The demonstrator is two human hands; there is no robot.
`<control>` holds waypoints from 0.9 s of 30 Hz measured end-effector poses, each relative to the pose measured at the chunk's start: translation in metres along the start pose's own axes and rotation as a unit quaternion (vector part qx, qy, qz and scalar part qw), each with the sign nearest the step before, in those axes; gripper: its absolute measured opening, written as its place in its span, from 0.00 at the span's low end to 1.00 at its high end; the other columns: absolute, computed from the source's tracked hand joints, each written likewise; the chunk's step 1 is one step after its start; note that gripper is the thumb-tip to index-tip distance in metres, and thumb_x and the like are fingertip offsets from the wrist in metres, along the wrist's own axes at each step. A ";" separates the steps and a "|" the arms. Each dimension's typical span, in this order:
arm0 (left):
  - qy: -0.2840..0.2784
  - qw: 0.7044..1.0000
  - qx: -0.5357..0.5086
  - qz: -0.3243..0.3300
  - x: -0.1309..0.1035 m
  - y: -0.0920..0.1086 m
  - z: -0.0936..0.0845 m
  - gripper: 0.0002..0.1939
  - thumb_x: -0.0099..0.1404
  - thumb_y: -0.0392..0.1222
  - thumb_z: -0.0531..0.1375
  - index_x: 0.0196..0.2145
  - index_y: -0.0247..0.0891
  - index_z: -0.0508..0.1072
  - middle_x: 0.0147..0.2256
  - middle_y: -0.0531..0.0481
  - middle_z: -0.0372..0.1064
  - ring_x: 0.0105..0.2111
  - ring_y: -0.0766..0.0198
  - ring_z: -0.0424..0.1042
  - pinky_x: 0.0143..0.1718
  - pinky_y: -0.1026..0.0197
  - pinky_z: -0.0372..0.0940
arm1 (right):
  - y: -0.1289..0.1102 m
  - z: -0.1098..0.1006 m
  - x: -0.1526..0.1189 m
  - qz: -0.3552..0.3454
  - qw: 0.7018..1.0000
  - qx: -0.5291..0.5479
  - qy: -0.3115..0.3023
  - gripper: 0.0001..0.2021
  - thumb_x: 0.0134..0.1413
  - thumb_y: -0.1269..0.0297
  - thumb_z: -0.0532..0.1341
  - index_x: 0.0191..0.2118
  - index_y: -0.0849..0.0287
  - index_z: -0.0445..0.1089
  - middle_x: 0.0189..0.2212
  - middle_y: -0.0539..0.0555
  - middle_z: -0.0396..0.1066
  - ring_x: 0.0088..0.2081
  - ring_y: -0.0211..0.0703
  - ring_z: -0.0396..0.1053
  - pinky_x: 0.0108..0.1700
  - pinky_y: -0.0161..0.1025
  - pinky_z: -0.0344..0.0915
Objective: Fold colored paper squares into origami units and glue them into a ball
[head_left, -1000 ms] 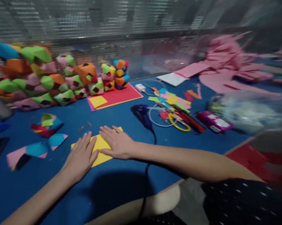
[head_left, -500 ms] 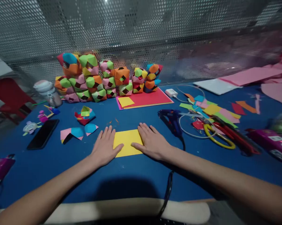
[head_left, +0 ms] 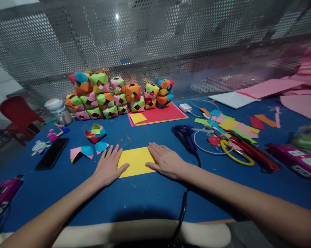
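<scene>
A sheet of yellow paper [head_left: 136, 161] lies flat on the blue table [head_left: 150, 196] in front of me. My left hand [head_left: 109, 165] rests on its left edge, palm down with the fingers outstretched and the thumb pointing inward. On the right edge lies my right hand [head_left: 165, 160], also flat, its fingers stretched forward and its thumb toward the middle. Parts of the sheet's side edges are hidden under both hands. Beyond the left hand are folded pink and blue paper pieces [head_left: 82, 152] and a small part-built paper shape [head_left: 95, 133].
Stacked folded-paper balls [head_left: 101, 98] stand at the back beside red paper sheets [head_left: 163, 114]. A blue glue gun [head_left: 187, 136] lies right of my hands, its cord running forward. Farther right are yellow-handled scissors [head_left: 238, 156] and paper scraps [head_left: 230, 124]. A phone [head_left: 52, 154] lies left.
My left hand has slid slightly left, showing more of the yellow sheet between the hands. The right hand stays on the right edge. The view has shifted a little.
</scene>
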State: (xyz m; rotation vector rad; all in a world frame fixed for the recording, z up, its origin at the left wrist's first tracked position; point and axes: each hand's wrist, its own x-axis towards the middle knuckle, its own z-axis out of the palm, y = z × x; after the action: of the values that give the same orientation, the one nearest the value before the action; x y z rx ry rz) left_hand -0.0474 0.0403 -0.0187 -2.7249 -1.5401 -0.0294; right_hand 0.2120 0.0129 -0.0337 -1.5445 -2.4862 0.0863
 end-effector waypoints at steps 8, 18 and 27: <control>0.011 0.998 -0.026 -0.061 -0.017 -0.016 -0.014 0.37 0.64 0.60 0.42 0.59 0.27 0.56 0.62 0.34 0.44 0.63 0.49 0.42 0.60 0.45 0.44 | 0.010 -0.030 0.013 0.079 0.990 0.112 -0.024 0.08 0.50 0.68 0.56 0.35 0.64 0.68 0.38 0.65 0.71 0.44 0.55 0.66 0.44 0.45 0.60; 0.123 0.861 -0.466 -0.163 -0.004 0.010 -0.026 0.31 0.63 0.49 0.52 0.61 0.40 0.47 0.62 0.37 0.47 0.58 0.54 0.57 0.52 0.52 0.62 | 0.005 -0.035 -0.003 0.257 0.781 0.569 -0.019 0.05 0.50 0.68 0.56 0.29 0.58 0.55 0.26 0.53 0.70 0.26 0.38 0.72 0.31 0.39 0.71; 0.083 0.787 -0.586 -0.175 0.009 0.045 -0.028 0.41 0.54 0.30 0.54 0.62 0.40 0.40 0.61 0.34 0.48 0.33 0.68 0.72 0.34 0.62 0.70 | -0.064 -0.024 -0.015 0.275 0.515 0.812 -0.020 0.05 0.53 0.72 0.58 0.36 0.63 0.60 0.34 0.58 0.72 0.34 0.39 0.74 0.41 0.38 0.72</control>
State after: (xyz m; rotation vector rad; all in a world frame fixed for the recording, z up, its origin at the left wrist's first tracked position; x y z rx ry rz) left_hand -0.0046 0.0246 0.0091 -2.7949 -2.4818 -1.7128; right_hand 0.1672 -0.0307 -0.0023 -1.0249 -0.6627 1.8261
